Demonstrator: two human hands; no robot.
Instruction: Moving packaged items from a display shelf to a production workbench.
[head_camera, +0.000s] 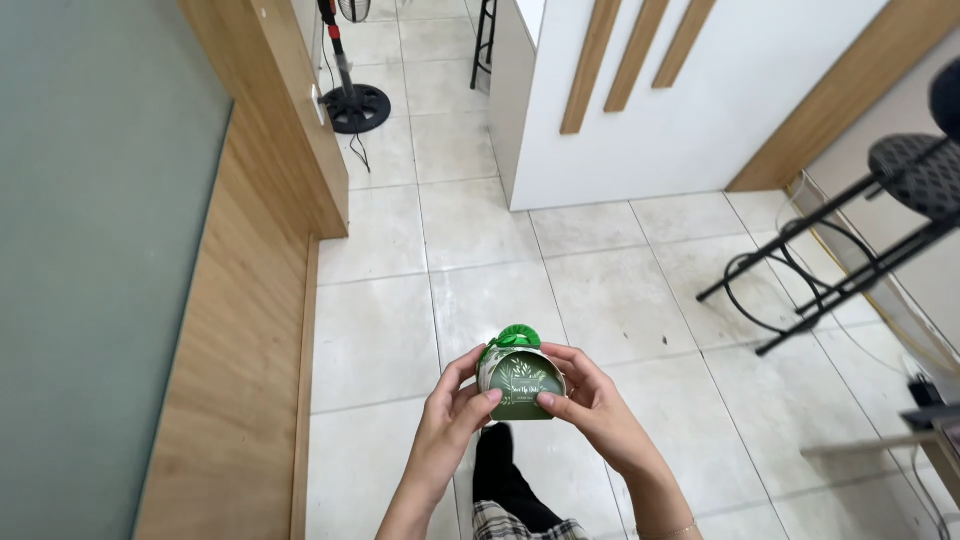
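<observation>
1. Both hands are gripping a small green-and-white gift box (520, 380) in mid-air above the tiled floor (600, 290).
2. The left hand (450, 410) and right hand (592, 400) are pinching its front face.
3. Judged step: closing the box; the next move calls for steady thumb pressure.

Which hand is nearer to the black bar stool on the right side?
The right hand. It holds the right side of the green box, toward the stool; the left hand holds the box's left side, farther away.
</observation>
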